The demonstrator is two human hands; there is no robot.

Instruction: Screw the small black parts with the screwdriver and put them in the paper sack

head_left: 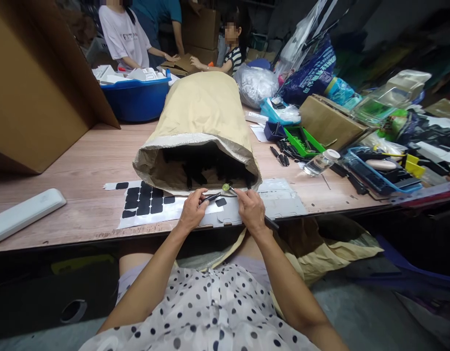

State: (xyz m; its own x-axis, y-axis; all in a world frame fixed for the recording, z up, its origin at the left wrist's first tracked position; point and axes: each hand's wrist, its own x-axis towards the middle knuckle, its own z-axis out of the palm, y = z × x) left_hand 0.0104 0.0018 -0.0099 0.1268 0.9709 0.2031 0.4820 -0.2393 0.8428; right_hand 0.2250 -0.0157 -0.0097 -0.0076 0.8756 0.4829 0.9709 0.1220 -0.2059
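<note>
My left hand point(192, 210) is closed around a thin black stick-like part point(212, 197), holding it near the table's front edge. My right hand point(251, 208) pinches a slim tool whose small green-yellow tip point(226, 187) points toward that part; the tool's dark shaft point(271, 223) sticks out behind the wrist. Under both hands lies a white backing sheet with black adhesive pads point(144, 201). Just behind them a large tan paper sack point(199, 131) lies on its side, its mouth open toward me with several black parts inside.
A wooden table point(82, 165) carries a white flat device point(24, 213) at left, a big cardboard sheet point(38, 83), a blue basin point(137, 100), a green tray point(303, 141), a clear bottle point(320, 163) and clutter at right. Other people work at the far end.
</note>
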